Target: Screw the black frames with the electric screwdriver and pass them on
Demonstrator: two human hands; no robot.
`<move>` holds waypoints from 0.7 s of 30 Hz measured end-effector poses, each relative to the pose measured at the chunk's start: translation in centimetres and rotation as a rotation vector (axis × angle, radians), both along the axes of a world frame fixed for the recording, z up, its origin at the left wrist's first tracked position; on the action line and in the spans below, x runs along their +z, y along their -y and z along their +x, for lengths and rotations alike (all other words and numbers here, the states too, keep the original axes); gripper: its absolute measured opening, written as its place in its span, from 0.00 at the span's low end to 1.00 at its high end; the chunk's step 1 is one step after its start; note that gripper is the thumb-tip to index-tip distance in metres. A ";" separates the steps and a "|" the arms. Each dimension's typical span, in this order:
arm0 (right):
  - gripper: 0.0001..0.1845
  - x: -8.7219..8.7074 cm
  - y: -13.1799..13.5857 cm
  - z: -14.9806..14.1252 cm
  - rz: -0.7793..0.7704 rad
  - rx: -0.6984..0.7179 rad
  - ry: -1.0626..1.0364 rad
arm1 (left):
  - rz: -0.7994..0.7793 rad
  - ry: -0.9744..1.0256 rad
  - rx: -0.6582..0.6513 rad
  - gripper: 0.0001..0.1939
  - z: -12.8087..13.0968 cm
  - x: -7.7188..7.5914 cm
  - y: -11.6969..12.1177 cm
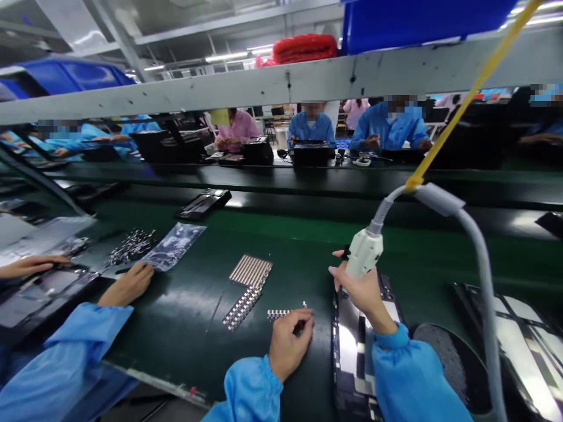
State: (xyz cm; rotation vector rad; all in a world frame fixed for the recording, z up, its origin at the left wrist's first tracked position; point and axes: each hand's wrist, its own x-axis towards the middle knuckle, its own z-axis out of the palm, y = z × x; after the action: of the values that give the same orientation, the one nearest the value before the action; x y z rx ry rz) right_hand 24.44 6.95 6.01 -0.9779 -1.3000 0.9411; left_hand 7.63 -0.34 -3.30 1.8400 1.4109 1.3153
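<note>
My right hand [363, 293] is wrapped round a white corded electric screwdriver [365, 252], held upright over the far end of an opened flat device [347, 340] with silver and black parts. The tool's tip is hidden behind my hand. Left of the device, my left hand [290, 343] rests low over the table with its fingers curled together. It is beside a short strip of small metal parts [278, 314], and a tiny light piece [304, 305] shows just past the fingertips. Whatever the fingers pinch is hidden.
A block of metal strips [251, 271] lies mid-table. At left, a co-worker's hand [132, 284] is near a clear plastic bag [176, 246] and a heap of small parts [132, 246]. A grey cable [484, 281] hangs at right beside a round black dish [448, 357] and another device [523, 340].
</note>
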 end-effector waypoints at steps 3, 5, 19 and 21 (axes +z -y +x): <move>0.15 -1.7 -1.3 -0.9 -0.041 0.009 0.035 | -0.044 0.054 -0.024 0.08 0.2 0.0 0.1; 0.16 -2.3 -1.4 -0.9 -0.036 -0.001 0.044 | -0.058 0.041 -0.028 0.11 0.3 0.3 0.0; 0.16 -2.7 -1.3 -0.8 -0.037 0.014 0.050 | -0.027 0.119 -0.012 0.14 0.5 -0.1 -0.3; 0.16 -2.7 -1.2 -0.8 -0.038 0.014 0.063 | 0.003 0.145 -0.017 0.15 0.4 0.1 -0.3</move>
State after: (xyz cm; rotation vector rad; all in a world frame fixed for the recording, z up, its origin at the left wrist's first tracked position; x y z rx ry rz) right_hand 23.59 8.13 3.36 -1.0364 -1.3477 0.9547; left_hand 7.99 0.01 -3.18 1.7177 1.3159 1.4130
